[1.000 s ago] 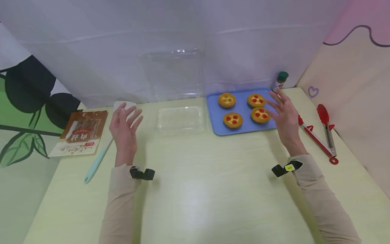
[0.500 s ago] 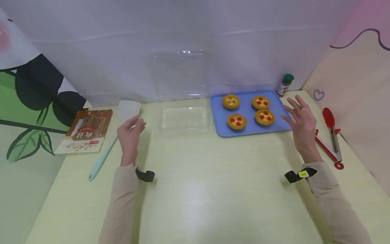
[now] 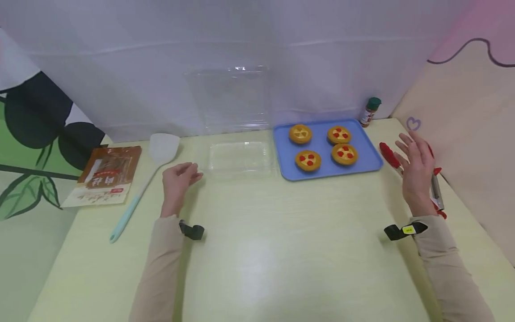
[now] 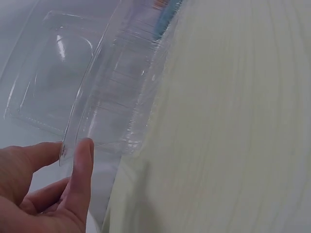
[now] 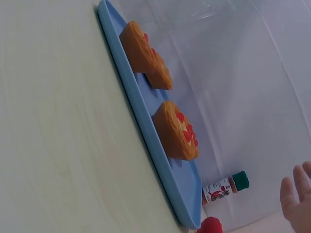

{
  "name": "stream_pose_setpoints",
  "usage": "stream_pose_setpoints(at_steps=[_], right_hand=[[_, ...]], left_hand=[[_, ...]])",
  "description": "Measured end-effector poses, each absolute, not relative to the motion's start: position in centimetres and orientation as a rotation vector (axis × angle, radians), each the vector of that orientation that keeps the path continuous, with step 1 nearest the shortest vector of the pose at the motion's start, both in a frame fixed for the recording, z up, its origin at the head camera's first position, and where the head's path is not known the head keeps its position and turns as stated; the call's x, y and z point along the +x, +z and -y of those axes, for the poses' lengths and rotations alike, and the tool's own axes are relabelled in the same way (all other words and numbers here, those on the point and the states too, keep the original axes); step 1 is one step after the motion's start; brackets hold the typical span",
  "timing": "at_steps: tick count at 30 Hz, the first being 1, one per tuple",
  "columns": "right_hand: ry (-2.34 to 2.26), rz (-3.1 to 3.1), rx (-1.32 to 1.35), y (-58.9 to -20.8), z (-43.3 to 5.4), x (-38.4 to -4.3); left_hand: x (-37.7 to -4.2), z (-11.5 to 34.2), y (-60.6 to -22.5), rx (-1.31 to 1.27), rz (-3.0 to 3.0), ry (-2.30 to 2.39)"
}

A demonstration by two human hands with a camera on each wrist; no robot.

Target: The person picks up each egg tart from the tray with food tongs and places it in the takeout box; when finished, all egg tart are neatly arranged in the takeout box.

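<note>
In the head view my left hand [image 3: 179, 185] hovers at the near left corner of the clear plastic clamshell box [image 3: 240, 156], whose lid stands up at the back. In the left wrist view its thumb and bent fingers [image 4: 83, 167] are spread on either side of the box's edge, with a gap between them; no grip shows. My right hand [image 3: 418, 174] is above the red-tipped tongs [image 3: 389, 155], partly hiding them, its fingers loosely spread and holding nothing. Left of it lies a blue tray [image 3: 334, 172] carrying several tarts [image 3: 308, 160], most with red pieces on top.
A spatula [image 3: 162, 147] with a pale blue handle lies left of my left hand, beside a brown and cream food packet [image 3: 106, 174]. Behind the tray's right corner stands a green-capped seasoning bottle [image 3: 369, 112]. Cloth walls [image 3: 322, 67] close off the back and sides.
My left hand has come down and right, from over the spatula to the box's corner, its fingers bending. The right hand has moved right, from the tray's edge to over the tongs.
</note>
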State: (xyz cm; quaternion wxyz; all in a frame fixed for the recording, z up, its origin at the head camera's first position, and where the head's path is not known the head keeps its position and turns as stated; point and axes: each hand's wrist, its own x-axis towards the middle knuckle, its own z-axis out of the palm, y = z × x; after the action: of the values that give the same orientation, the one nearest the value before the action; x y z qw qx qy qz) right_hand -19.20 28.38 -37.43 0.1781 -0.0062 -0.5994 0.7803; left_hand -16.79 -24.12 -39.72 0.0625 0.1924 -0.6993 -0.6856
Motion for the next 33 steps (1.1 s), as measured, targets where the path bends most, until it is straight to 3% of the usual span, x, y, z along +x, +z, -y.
stream_pose_setpoints(at_steps=[6, 15, 22, 33], right_hand=[[2.022, 1.811, -0.173, -37.5, -29.6, -20.2], [1.273, 2.585, -0.578, -37.8, -32.4, -20.4], [0.709, 3.167, -0.554, -39.1, -35.9, -20.0], [0.659, 3.329, -0.568, -40.9, -39.0, -19.6]], left_hand=[[-16.2, 24.6, -38.9, 0.634, 1.930, -2.224], [-16.1, 25.2, -38.7, 0.681, 1.754, -2.286], [-16.8, 25.1, -39.2, 0.671, 1.730, -2.281], [-17.3, 23.8, -39.6, 0.686, 1.792, -2.293]])
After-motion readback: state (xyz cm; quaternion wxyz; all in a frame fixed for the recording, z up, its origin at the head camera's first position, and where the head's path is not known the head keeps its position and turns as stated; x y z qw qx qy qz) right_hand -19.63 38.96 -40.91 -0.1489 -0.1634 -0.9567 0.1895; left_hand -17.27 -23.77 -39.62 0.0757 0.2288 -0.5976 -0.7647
